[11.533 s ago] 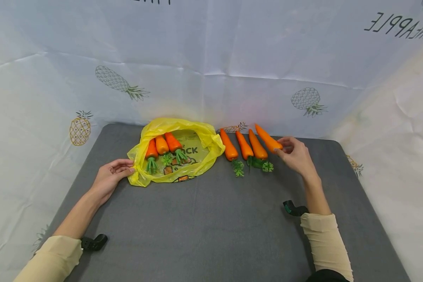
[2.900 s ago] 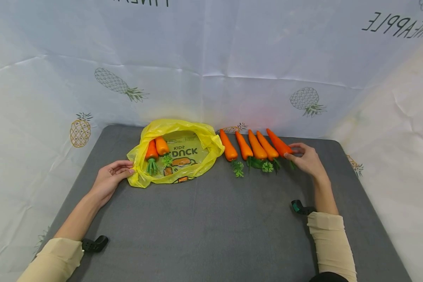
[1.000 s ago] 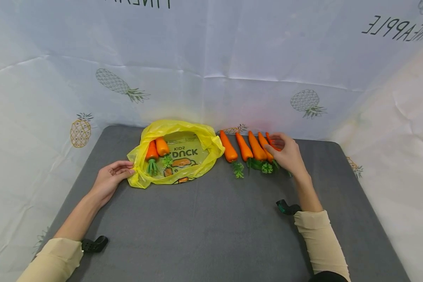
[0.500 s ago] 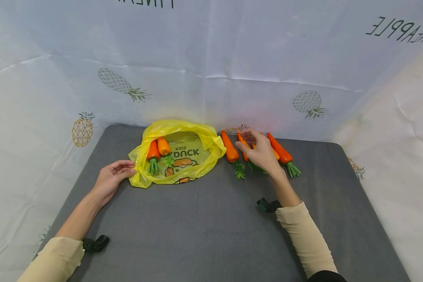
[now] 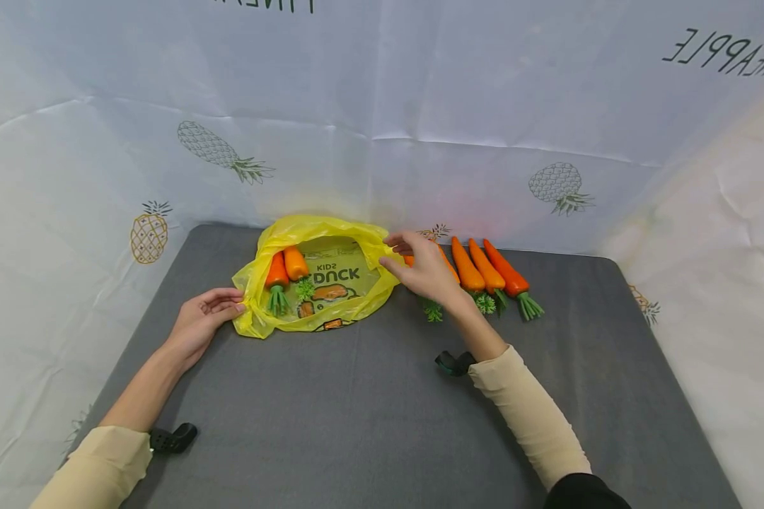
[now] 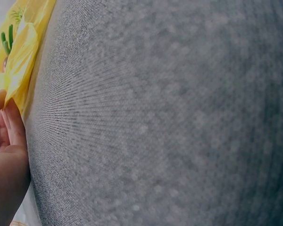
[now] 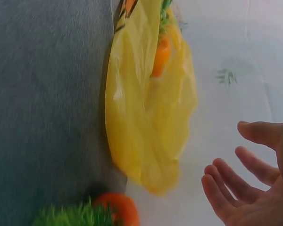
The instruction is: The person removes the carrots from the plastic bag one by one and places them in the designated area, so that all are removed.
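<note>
My left hand (image 5: 200,319) pinches the left rim of a yellow plastic bag (image 5: 255,325), thumb and finger on the film in the left wrist view. The bag lies with its mouth wide; two carrots, an orange-red one (image 5: 276,271) and a lighter orange one (image 5: 295,264), are inside with their green tops towards me. My right hand (image 5: 423,268) hovers at the bag's right rim, fingers spread and holding nothing in the right wrist view. It partly hides the leftmost of several carrots in a row; the rightmost carrot (image 5: 506,270) is redder.
The bag and the row of carrots sit near the back edge of the grey table (image 5: 356,410). Close behind hangs a pale sheet (image 5: 382,106) printed with pineapples, which also covers both sides. A black wrist camera (image 5: 173,438) sticks out at the left sleeve.
One carrot has left the bag, and the row on the right has grown. My right hand has let go of the red carrot and moved left to the bag; my left hand stays put.
</note>
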The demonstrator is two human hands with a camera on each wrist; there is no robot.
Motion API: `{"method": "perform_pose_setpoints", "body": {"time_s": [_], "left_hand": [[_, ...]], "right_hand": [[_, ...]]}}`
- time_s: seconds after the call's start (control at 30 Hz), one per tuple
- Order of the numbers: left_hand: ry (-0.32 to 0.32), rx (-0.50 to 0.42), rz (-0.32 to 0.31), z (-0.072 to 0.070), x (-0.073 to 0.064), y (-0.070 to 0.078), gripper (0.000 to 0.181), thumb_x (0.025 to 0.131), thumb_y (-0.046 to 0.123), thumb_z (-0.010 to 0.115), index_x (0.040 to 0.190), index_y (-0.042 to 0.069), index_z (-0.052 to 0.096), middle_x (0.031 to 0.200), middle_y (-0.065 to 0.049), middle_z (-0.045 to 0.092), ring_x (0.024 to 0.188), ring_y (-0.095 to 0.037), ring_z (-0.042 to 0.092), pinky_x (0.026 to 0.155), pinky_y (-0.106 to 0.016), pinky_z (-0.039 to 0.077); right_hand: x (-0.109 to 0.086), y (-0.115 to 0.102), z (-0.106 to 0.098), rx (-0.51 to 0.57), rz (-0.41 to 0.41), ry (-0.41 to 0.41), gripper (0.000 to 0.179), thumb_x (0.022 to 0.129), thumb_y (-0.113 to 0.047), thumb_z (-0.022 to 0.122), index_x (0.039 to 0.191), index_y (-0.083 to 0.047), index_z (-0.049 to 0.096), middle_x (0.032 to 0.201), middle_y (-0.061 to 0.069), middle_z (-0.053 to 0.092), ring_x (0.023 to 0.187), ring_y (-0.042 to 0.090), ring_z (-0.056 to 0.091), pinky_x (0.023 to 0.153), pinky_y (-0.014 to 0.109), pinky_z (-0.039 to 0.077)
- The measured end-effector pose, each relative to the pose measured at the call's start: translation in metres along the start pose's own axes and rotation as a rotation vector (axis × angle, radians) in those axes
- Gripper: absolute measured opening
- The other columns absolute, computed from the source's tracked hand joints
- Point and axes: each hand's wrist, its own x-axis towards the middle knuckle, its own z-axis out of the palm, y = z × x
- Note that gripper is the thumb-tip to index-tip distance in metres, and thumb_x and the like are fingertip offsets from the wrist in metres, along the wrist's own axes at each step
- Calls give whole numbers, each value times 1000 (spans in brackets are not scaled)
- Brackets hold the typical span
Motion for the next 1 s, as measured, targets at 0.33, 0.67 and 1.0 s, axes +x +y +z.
{"method": "perform_pose_setpoints", "body": {"time_s": [0.33,0.67,1.0], "left_hand": [[-2,-17,-4,-1,0,-1,27,105,6,71,131,3,67,108,14,77,95,3,70,88,-10,59],[2,-20,1,0,0,0,28,103,8,74,131,3,67,107,14,77,96,2,71,87,-10,59],[-8,-27,4,0,1,-1,26,106,7,70,131,3,67,107,13,77,96,1,72,88,-11,59]], "right_hand": [[19,-9,31,21,-29,-61,37,104,-17,74,135,1,66,135,24,69,125,44,70,113,51,58],[38,-15,60,25,-74,-114,35,104,-15,74,134,0,66,133,23,70,123,43,70,110,48,59],[50,-20,89,-31,-90,-200,40,108,-23,70,139,1,64,138,23,70,123,39,71,108,47,59]]}}
